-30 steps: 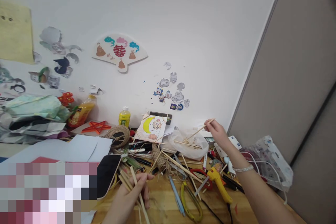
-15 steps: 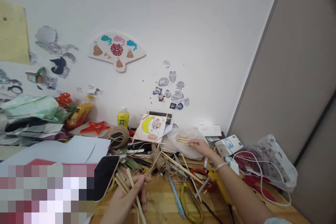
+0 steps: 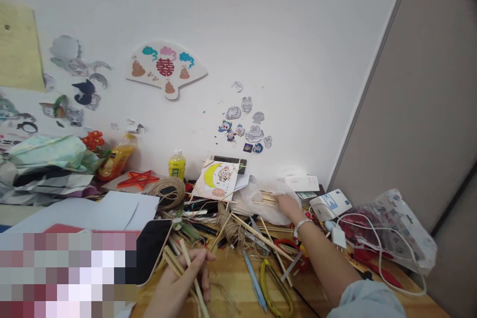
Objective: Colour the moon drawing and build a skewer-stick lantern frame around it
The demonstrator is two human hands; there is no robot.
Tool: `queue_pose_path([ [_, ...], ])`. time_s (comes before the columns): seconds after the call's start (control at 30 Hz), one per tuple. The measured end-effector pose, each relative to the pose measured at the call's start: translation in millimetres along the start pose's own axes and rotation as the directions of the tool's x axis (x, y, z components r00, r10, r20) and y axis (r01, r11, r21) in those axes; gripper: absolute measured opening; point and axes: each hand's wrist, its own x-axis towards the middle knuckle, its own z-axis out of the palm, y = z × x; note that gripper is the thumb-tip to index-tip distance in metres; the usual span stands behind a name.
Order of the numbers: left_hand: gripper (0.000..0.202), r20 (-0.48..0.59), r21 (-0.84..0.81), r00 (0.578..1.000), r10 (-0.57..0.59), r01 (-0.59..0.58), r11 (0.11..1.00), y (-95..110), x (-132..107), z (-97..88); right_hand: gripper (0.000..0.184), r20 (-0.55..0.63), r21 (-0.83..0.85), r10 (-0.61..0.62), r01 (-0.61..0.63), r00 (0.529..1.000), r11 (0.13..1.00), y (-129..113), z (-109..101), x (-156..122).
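Observation:
My left hand [image 3: 190, 271] is closed around a few pale wooden sticks [image 3: 188, 258], which poke out above and below the fist. My right hand [image 3: 290, 207] reaches to a clear plastic bag [image 3: 250, 198] at the back of the table. Its fingers curl at the right ends of a bundle of thin wooden sticks [image 3: 269, 198] in the bag's mouth; the fingertips are hidden. Left of the bag leans a stick-framed card [image 3: 214, 181] with a yellow moon drawn on it.
Between the hands lie yellow-handled scissors [image 3: 276, 288], a blue pen [image 3: 254, 280], loose sticks and twine [image 3: 233, 231]. A phone [image 3: 153, 248] and white paper [image 3: 126, 208] are at left. White charger cable [image 3: 376, 258] loops at right. Bottles [image 3: 176, 165] stand by the wall.
My right hand has pushed farther into the plastic bag, its fingers now curled at the stick bundle, which shows more. The right forearm has swung left. My left hand keeps its sticks.

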Motion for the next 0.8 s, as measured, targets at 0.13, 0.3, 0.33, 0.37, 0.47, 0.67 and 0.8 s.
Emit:
queue_pose_path([
  [0.13, 0.054, 0.001, -0.008, 1.0, -0.01, 0.01, 1.0, 2, -2, 2.0, 0.031, 0.039, -0.09, 0.072, -0.069, 0.997, 0.994, 1, -1, 1],
  [0.3, 0.054, 0.008, -0.019, 1.0, -0.025, 0.025, 1.0, 2, -2, 2.4, 0.031, 0.044, -0.143, 0.096, -0.089, 0.994, 0.986, 3, -5, 0],
  [0.33, 0.054, 0.011, -0.023, 1.0, -0.025, 0.025, 0.999, 2, -2, 2.6, 0.03, 0.044, -0.146, 0.089, -0.082, 0.995, 0.986, 4, -6, 0],
  [0.37, 0.054, 0.012, -0.024, 1.0, -0.022, 0.023, 0.999, 2, -1, 2.8, 0.03, 0.045, -0.145, 0.08, -0.073, 0.996, 0.987, 5, -7, -1],
  [0.47, 0.054, 0.009, -0.029, 1.0, -0.013, 0.014, 0.999, 2, -1, 3.4, 0.03, 0.04, -0.131, 0.045, -0.039, 0.998, 0.991, 8, -7, -1],
  [0.67, 0.056, 0.003, -0.019, 1.0, 0.0, 0.001, 1.0, 1, 0, 1.9, 0.03, 0.009, -0.099, -0.015, 0.016, 1.0, 0.995, 11, -3, 1],
  [0.8, 0.055, -0.001, -0.014, 1.0, -0.001, 0.001, 1.0, -2, 3, -0.1, 0.03, 0.007, -0.108, -0.009, 0.009, 1.0, 0.994, 9, 0, 0],
])
